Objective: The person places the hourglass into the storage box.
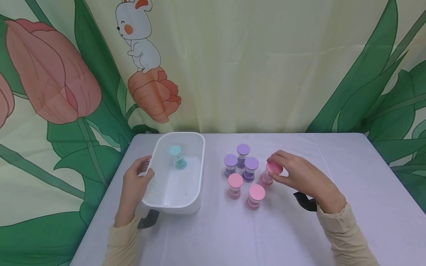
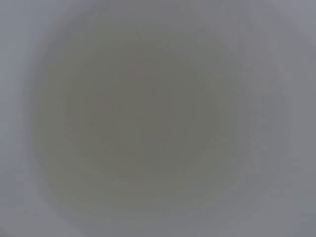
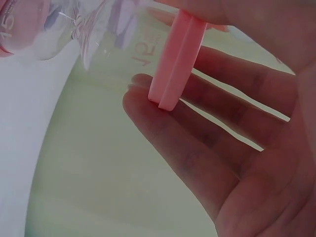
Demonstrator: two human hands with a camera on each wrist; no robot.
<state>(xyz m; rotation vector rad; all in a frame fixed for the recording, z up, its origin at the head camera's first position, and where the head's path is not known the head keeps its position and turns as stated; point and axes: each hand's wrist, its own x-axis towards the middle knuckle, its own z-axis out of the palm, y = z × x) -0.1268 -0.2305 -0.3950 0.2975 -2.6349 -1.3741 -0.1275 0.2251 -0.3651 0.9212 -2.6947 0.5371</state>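
Note:
My right hand (image 1: pixel 296 171) pinches the pink cap of a sand timer (image 1: pixel 274 168) between thumb and fingers. In the right wrist view the timer (image 3: pixel 180 59) shows a clear body marked 15; its far end looks close to the table. My left hand (image 1: pixel 134 181) holds the left rim of a white plastic bin (image 1: pixel 196 192), thumb on the rim and fingers along the outer wall. Inside the bin stands a teal sand timer (image 1: pixel 178 157). The left wrist view is only a grey blur.
Between the bin and my right hand stand two more pink sand timers (image 1: pixel 235 184) and three purple ones (image 1: pixel 251 168), close together. They are on a white-covered table (image 1: pixel 219 236). A printed curtain (image 1: pixel 249 74) hangs behind its back edge.

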